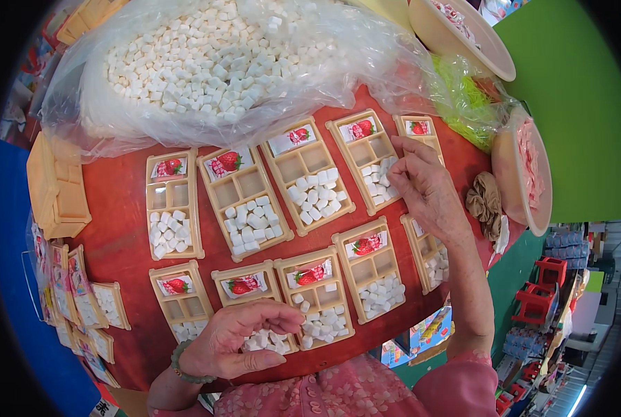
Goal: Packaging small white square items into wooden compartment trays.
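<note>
On a red tabletop stand two rows of beige plastic trays, each with a strawberry-printed packet (361, 129) at its far end and white marshmallows (313, 194) in the near compartment. My right hand (432, 194) is at the right edge of a back-row tray (350, 165), thumb and fingers pinched together beside its marshmallows. Whether anything is between the fingertips is hidden. Over a front-row tray (272, 295) hovers my left hand (237, 340), fingers curved and thumb apart, partly covering the marshmallows there. In the neighbouring front tray (346, 295), a few loose marshmallows lie in the small compartments.
A large clear plastic bag (67, 90) full of marshmallows spans the back. Stacked beige trays (56, 187) stand at left, above packed trays (88, 292). At right are a bowl of pink packets (541, 174), another bowl (494, 52), a green bag (467, 104) and a crumpled brown cloth (485, 207).
</note>
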Motion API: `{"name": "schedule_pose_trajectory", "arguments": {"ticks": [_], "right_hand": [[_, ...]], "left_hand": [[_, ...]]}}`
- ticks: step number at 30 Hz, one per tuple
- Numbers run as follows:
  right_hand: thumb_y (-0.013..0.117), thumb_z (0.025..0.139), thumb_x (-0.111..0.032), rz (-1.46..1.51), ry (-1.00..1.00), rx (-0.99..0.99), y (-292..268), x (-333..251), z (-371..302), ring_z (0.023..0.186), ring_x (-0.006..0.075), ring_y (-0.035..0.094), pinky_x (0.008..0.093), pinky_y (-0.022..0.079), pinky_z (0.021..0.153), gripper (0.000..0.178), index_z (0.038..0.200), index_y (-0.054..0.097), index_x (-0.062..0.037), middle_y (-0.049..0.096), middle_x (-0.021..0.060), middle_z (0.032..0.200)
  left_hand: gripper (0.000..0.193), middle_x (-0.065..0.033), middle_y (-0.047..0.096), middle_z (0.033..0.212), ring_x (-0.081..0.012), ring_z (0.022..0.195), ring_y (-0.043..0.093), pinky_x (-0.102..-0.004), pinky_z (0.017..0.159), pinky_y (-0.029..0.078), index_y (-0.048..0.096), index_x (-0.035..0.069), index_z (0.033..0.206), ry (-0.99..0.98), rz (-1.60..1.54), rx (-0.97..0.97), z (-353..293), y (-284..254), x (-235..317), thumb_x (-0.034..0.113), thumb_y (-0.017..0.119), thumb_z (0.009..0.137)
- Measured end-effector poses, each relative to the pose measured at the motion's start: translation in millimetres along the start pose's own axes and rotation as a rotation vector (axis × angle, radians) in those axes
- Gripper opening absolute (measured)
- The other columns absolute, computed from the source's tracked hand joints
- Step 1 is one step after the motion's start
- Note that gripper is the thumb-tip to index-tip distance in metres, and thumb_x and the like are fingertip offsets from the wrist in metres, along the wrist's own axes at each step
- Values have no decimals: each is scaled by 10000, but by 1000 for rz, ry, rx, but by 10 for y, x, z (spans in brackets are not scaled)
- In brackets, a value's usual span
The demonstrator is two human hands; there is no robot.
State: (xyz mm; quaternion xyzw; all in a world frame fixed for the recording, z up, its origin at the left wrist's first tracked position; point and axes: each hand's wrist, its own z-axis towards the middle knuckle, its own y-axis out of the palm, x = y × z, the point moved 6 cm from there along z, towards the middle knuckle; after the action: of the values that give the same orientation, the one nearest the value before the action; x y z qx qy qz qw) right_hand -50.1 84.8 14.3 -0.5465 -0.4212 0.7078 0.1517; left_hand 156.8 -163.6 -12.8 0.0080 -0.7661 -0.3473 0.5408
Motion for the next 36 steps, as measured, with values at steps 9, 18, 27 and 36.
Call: {"name": "schedule_pose_trajectory", "arguments": {"ticks": [9, 18, 27, 36], "right_hand": [[694, 893, -15, -202, -145, -18, 51, -142, 48, 1314, 370, 512, 416, 441, 1061, 82, 945, 640, 18, 552, 199, 1414], [719, 879, -30, -241, -150, -12, 95, -179, 41, 1318, 378, 505, 432, 445, 1060, 88, 943, 663, -8, 581, 191, 1383], [736, 877, -35, -64, -29, -7, 83, -55, 59, 1188, 269, 605, 355, 516, 934, 82, 946, 713, 3, 652, 157, 1279], [644, 983, -160, -199, -94, -44, -14, -162, -88, 1362, 310, 512, 423, 406, 1103, 303, 1257, 671, -35, 600, 155, 1410]], "left_hand": [[575, -140, 615, 1280, -211, 1181, 618, -351, 1032, 494, 531, -53, 1404, 16, -6, 12, 13, 17, 10, 57, 765, 890], [574, -138, 611, 1271, -210, 1180, 619, -353, 1033, 497, 534, -57, 1399, 14, -8, 20, 6, 7, 21, 48, 767, 885], [574, -140, 610, 1270, -211, 1184, 618, -354, 1037, 495, 534, -56, 1399, 16, -10, 21, 12, 12, 23, 46, 768, 885], [563, -138, 617, 1262, -205, 1174, 617, -347, 1028, 495, 537, -58, 1392, 11, -13, 27, 6, -5, 10, 74, 768, 896]]}}
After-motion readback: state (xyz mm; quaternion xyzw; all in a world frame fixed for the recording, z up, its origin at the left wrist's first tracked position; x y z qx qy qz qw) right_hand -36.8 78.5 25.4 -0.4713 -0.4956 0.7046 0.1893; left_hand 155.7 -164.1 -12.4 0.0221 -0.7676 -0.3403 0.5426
